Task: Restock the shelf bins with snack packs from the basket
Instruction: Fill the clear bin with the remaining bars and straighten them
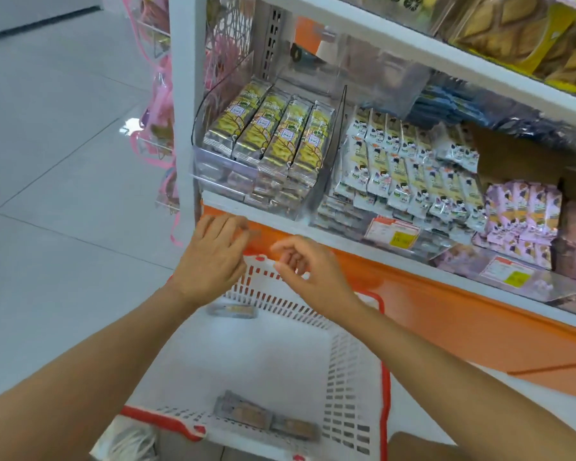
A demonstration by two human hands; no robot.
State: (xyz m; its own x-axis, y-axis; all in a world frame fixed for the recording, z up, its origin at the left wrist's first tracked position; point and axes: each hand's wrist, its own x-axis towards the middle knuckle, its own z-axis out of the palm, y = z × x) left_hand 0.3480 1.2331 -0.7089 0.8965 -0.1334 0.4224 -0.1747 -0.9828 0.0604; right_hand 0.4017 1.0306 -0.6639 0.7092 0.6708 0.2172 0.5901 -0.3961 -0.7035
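White slotted plastic basket (346, 377) holds three foil snack packs (241, 410); left hand (213, 257) straight-fingered, right hand (310, 271) loosely curled, both empty. Overstuffing the full far clear acrylic bin (213, 168) could spill packs.

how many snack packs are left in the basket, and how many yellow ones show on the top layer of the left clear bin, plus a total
snack packs in the basket: 3
yellow packs on top in the left clear bin: 4
total: 7
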